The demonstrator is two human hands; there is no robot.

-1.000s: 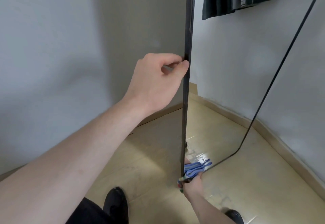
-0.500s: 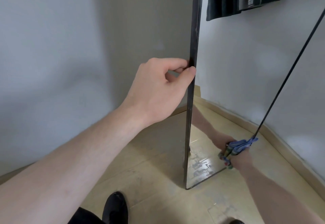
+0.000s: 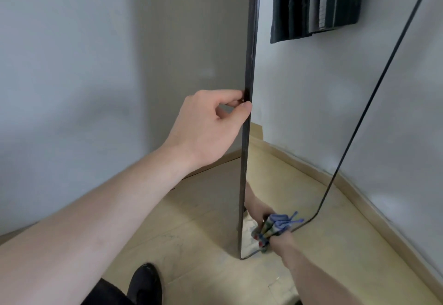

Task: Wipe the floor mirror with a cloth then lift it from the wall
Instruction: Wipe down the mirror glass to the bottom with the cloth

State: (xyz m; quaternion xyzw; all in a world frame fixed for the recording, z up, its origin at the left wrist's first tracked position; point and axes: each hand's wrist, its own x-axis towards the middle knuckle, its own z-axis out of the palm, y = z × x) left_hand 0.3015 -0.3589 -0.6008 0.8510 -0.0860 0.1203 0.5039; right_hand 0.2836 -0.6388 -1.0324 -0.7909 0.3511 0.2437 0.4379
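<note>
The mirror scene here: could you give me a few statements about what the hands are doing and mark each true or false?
1. The left hand pinches the mirror's dark edge. True.
2. The right hand is empty. False: it grips a bunched blue cloth.
3. The cloth is near the top of the mirror. False: it is at the glass low down, near the bottom right corner.
4. A dark shoe stands on the floor near the mirror's base. True.
5. The mirror lies flat on the floor. False: it stands upright.
</note>
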